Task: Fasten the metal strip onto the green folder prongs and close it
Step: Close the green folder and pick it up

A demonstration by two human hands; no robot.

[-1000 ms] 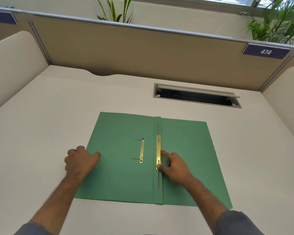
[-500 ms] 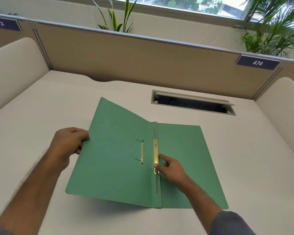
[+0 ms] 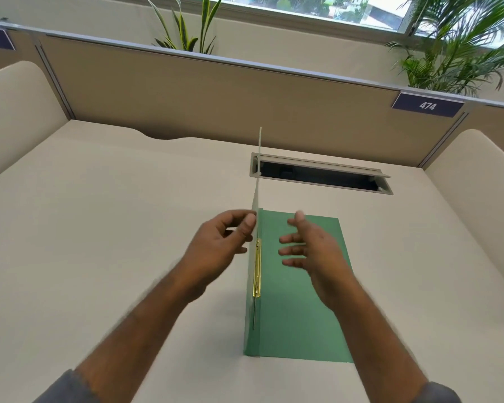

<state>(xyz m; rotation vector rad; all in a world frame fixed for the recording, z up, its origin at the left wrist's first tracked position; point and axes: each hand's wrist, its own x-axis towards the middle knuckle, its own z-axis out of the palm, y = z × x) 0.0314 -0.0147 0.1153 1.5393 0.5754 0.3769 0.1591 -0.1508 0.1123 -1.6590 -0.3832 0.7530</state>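
The green folder [image 3: 297, 301] lies on the cream desk with its right half flat. Its left cover [image 3: 257, 175] stands upright, seen edge-on as a thin pale line. My left hand [image 3: 220, 245] pinches that raised cover near the spine, thumb against its edge. The gold metal strip [image 3: 257, 267] runs along the spine on the flat half, just below my left thumb. My right hand [image 3: 312, 251] hovers above the right half, fingers spread and pointing left, holding nothing. The prongs are hidden.
A rectangular cable slot [image 3: 320, 175] with a raised lid opens in the desk behind the folder. Beige partition walls [image 3: 216, 97] close the desk at the back and sides. Plants [image 3: 186, 27] stand behind the partition.
My left hand has swung the left cover up from a low tilt to upright. My right hand has lifted off the metal strip and now hovers open over the right half.
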